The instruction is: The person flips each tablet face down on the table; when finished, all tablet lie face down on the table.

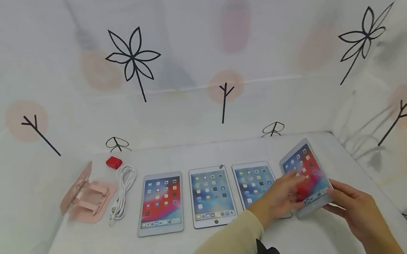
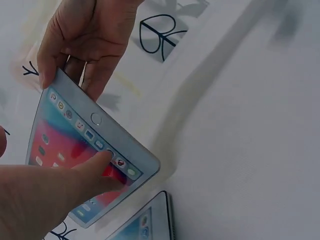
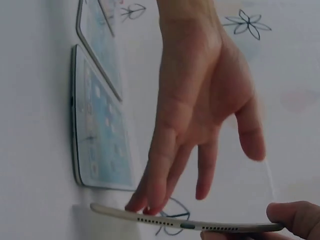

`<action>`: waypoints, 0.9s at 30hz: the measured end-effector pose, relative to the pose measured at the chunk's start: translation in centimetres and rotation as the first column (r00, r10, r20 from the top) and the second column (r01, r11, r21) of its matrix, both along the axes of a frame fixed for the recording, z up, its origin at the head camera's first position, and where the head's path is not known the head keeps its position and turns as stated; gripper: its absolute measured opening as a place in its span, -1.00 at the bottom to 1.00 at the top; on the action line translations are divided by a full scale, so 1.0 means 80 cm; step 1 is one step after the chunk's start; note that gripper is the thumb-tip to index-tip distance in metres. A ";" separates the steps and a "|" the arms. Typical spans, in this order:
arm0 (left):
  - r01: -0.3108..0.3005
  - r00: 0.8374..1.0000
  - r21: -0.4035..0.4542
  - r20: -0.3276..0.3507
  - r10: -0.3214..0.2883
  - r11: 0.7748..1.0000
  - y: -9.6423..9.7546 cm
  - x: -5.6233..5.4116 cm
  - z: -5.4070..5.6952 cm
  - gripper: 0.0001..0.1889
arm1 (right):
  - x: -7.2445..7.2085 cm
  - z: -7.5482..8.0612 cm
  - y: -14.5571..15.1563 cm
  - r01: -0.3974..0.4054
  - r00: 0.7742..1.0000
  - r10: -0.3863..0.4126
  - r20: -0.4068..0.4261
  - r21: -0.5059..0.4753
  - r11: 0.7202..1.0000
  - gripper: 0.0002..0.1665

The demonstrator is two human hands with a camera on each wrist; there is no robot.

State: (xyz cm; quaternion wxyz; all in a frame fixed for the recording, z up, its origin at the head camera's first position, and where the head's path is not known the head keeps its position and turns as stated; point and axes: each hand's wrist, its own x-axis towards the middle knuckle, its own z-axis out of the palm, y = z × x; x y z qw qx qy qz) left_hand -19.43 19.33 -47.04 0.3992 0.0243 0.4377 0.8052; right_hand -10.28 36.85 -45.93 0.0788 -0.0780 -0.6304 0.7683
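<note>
A white tablet (image 1: 306,173) with a red and blue home screen is tilted up at the right of the row. My right hand (image 1: 360,208) grips its lower right corner, thumb on the front and fingers behind. In the left wrist view, the tablet's round home button (image 2: 96,119) faces up. My left hand (image 1: 282,196) reaches across to the screen, its fingers loosely extended. The right wrist view has these left fingertips (image 3: 155,205) right at the tablet's side, above the bottom edge with its port (image 3: 187,226). Beneath my left hand, a blue-screened tablet (image 1: 253,179) lies partly hidden.
Two more lit tablets lie flat to the left, one blue-screened (image 1: 212,196) and one red and blue (image 1: 161,202). Beyond them are a coiled white cable (image 1: 124,193), a red plug adapter (image 1: 114,162) and a pink folding stand (image 1: 88,196). Patterned white cloth backs the table.
</note>
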 end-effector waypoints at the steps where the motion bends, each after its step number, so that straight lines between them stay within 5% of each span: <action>1: -0.003 1.000 -0.011 -0.017 0.002 1.000 0.000 0.000 0.004 -0.38 | 0.001 0.006 -0.008 0.016 1.000 -0.017 0.014 0.070 0.997 -0.69; 4: -0.041 0.998 -0.041 -0.057 0.038 0.998 -0.002 0.000 0.014 -0.44 | 0.005 0.022 -0.033 0.001 0.994 -0.040 0.102 0.362 0.932 -0.54; 8: -0.115 0.991 -0.048 -0.070 0.111 0.992 -0.005 0.002 0.022 -0.47 | 0.007 0.034 -0.060 -0.075 0.986 -0.045 0.161 0.670 0.739 -0.32; 10: -0.156 0.986 -0.041 -0.061 0.154 0.987 -0.007 0.003 0.021 -0.45 | 0.007 0.033 -0.067 -0.091 0.987 -0.034 0.159 0.715 0.693 -0.32; 14: -0.237 0.970 -0.007 -0.062 0.236 0.972 -0.014 -0.001 0.013 -0.44 | 0.000 0.019 -0.057 -0.161 0.987 0.099 0.128 0.729 0.665 -0.39; 18: -0.286 0.956 0.053 -0.051 0.288 0.957 -0.019 -0.009 0.004 -0.48 | -0.016 -0.001 -0.022 -0.303 0.951 0.249 0.186 0.729 0.613 -0.18; 23: -0.262 0.963 0.093 -0.042 0.267 0.961 -0.017 -0.010 -0.002 -0.53 | -0.026 -0.016 0.020 -0.464 0.885 0.308 0.348 0.616 0.637 0.22; 27: -0.263 0.964 0.075 -0.030 0.265 0.962 -0.016 -0.009 -0.002 -0.57 | -0.025 -0.020 0.044 -0.499 0.866 0.363 0.343 0.560 0.661 0.18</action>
